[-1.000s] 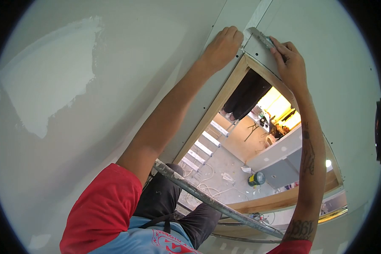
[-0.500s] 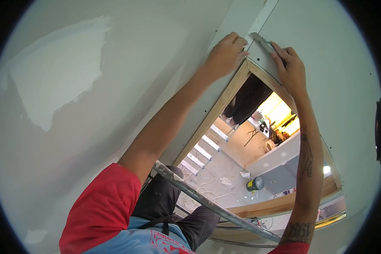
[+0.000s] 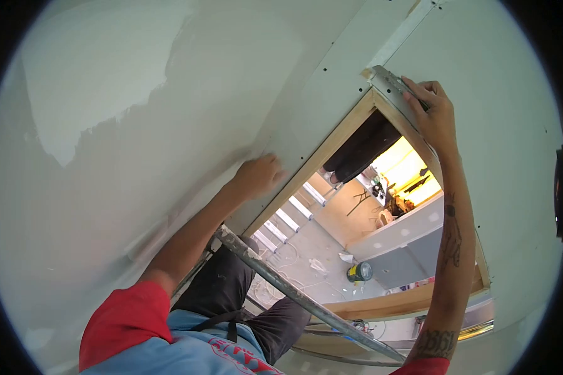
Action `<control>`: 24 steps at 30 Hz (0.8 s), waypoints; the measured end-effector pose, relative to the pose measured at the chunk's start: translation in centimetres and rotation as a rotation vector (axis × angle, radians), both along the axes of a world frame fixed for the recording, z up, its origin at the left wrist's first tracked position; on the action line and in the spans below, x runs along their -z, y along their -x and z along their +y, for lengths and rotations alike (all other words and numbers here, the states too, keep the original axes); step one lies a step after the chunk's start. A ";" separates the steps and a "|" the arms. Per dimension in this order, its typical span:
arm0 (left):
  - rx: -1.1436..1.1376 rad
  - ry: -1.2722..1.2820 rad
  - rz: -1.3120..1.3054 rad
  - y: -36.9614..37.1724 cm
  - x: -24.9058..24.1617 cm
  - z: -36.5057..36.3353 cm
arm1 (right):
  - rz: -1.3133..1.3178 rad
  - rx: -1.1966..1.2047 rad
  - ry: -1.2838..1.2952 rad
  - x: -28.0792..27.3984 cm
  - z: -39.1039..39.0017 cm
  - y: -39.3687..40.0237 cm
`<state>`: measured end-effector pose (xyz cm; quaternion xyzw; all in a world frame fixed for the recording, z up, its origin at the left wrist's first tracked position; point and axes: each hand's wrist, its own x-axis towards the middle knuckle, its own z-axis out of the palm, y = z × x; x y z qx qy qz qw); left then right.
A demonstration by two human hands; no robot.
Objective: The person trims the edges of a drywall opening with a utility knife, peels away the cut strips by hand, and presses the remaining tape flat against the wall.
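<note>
My right hand (image 3: 436, 112) grips a putty knife (image 3: 394, 81) smeared with compound. The blade lies against the drywall (image 3: 500, 125) just above the corner of a wooden frame (image 3: 331, 150). From the blade's tip, a pale strip of joint tape (image 3: 406, 37) runs up along the board seam. My left hand (image 3: 256, 176) is lower, near the frame's left side, with the fingers curled and blurred by motion. Whether it holds anything does not show.
A metal rail (image 3: 294, 290) crosses in front of my legs. Through the framed opening appear a bucket (image 3: 360, 272), a concrete floor with hoses, white ladder-like rungs (image 3: 286, 220) and a person's dark-clothed legs (image 3: 363, 147). A white compound patch (image 3: 100, 81) covers the left wall.
My left hand has left the tape's lower end and dropped down and left. My right hand keeps the putty knife by the frame corner. The view has shifted slightly.
</note>
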<state>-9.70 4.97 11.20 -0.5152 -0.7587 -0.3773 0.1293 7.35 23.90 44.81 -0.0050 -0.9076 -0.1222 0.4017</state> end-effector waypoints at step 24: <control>-0.118 0.572 -0.266 -1.4 9.4 -6.5 | -0.085 0.145 -0.337 1.4 -0.2 1.0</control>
